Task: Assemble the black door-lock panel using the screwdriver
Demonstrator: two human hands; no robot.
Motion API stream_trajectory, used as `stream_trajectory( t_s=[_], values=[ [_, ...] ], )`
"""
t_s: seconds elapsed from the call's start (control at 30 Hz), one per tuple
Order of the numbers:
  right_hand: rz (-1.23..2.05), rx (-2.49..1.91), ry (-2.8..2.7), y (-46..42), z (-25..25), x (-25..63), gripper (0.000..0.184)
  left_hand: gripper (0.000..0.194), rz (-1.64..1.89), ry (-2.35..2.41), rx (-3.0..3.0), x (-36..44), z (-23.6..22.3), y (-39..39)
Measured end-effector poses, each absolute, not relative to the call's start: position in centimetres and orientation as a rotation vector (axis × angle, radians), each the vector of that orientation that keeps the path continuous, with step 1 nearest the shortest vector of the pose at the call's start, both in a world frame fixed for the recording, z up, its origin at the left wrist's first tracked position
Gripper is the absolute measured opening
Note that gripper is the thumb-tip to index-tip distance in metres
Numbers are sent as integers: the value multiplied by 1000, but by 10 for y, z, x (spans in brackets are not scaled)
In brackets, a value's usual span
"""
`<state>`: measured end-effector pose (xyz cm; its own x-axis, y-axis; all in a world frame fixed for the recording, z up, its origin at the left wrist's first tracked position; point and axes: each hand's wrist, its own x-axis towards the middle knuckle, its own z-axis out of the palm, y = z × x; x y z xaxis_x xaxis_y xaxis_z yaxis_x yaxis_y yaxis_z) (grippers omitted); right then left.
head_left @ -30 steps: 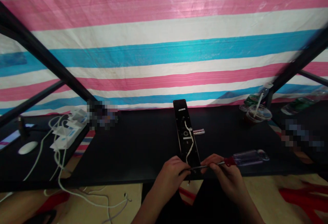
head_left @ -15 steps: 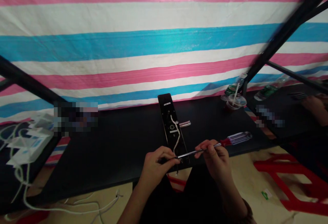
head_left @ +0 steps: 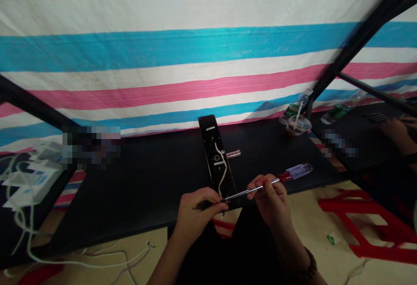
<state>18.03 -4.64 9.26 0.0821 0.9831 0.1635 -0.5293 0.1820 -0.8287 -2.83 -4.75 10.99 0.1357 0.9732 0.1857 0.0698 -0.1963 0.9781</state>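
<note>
A long black door-lock panel [head_left: 215, 152] lies on the black table [head_left: 146, 180], with a white cable running down its back and a silver handle sticking out to its right. My right hand [head_left: 270, 198] pinches the metal shaft of a screwdriver [head_left: 286, 174] with a red and clear handle that points up to the right. My left hand [head_left: 195, 209] is closed at the screwdriver's tip, by the panel's near end. What its fingers hold is too small to make out.
A plastic cup with a straw [head_left: 295, 126] and green bottles [head_left: 339, 112] stand at the back right. White boxes and cables [head_left: 29, 180] lie at the left. Another person's hand [head_left: 395, 130] rests on the table to the right. Red stools [head_left: 365, 233] stand below.
The view has swung to the right. My hands have lifted the screwdriver slightly, its handle tilting upward; both hands keep their grip.
</note>
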Motion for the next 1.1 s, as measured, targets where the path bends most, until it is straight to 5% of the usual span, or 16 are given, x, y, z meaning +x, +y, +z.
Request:
stream_trajectory(
  t_s=[0.43, 0.57, 0.73, 1.1],
  values=[
    [1140, -689, -946, -57, 91, 172, 18, 49, 1388, 781, 339, 7, 87, -59],
    [916, -736, -1182, -63, 88, 168, 15, 42, 1370, 745, -72, 16, 82, -54],
    [837, -779, -1406, -65, 85, 160, 16, 9, 1255, 731, -373, 15, 82, -44],
    [864, -759, -1402, -62, 98, 162, 18, 25, 1226, 602, -143, 8, 71, -40]
  ],
)
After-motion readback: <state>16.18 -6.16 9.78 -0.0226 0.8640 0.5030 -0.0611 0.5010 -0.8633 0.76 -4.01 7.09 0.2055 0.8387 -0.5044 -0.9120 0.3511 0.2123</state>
